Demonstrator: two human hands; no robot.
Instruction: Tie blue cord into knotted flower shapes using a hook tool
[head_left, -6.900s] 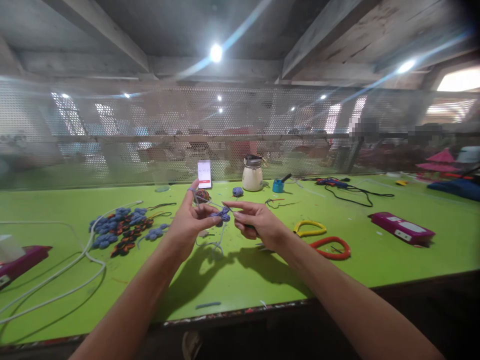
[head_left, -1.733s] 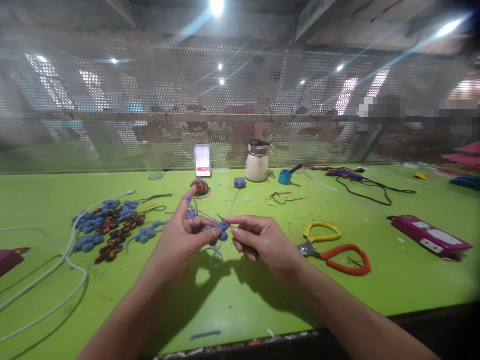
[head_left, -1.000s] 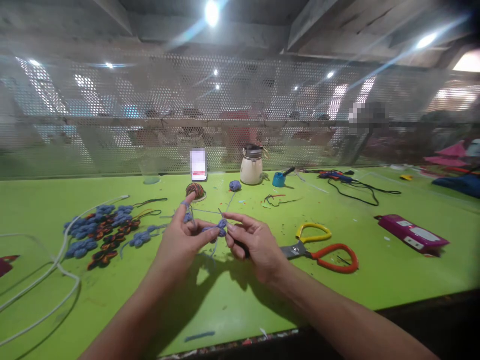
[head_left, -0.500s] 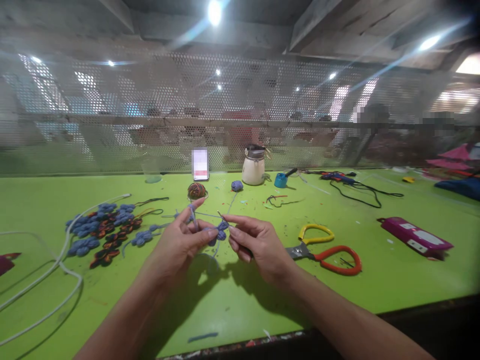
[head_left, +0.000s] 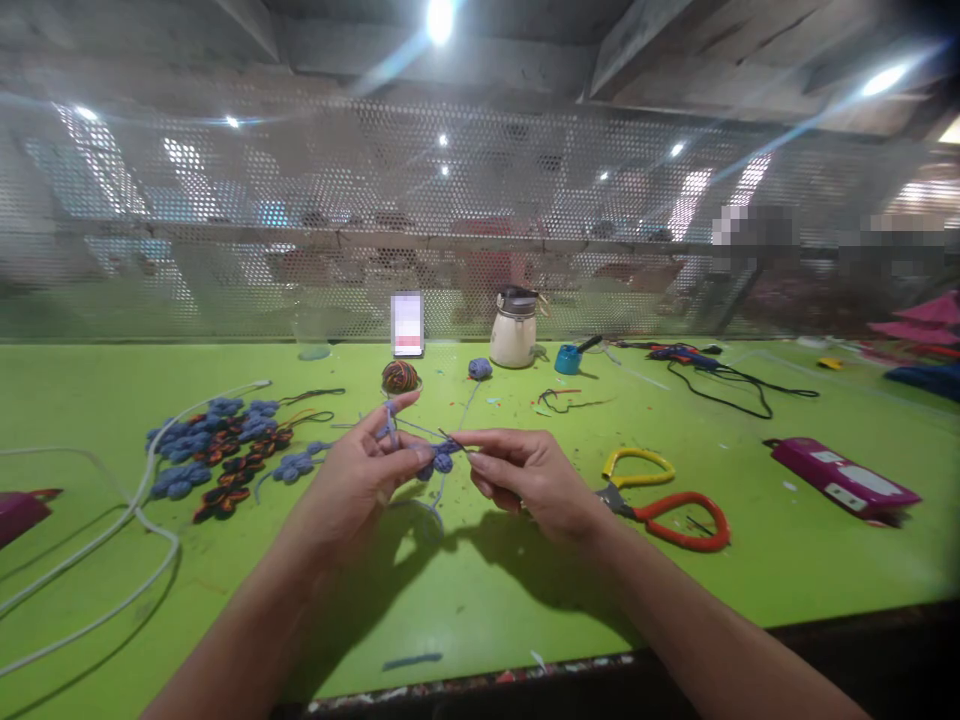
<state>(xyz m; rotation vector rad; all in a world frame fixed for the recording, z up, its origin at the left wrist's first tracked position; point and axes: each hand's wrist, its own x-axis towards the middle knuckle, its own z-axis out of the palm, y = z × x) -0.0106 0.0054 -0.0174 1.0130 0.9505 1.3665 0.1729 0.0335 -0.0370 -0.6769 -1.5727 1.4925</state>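
From my remote feed, I see the left hand (head_left: 366,468) pinching a blue crocheted piece (head_left: 443,463) near centre, toward seven o'clock; at the piece's three o'clock, the right hand (head_left: 529,475) grips what looks like a thin hook (head_left: 452,440).

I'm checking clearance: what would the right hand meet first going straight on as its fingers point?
Probably the small purple-blue crocheted yarn piece, pinched in the left hand just ahead of the right hand; any gap is hard to judge.
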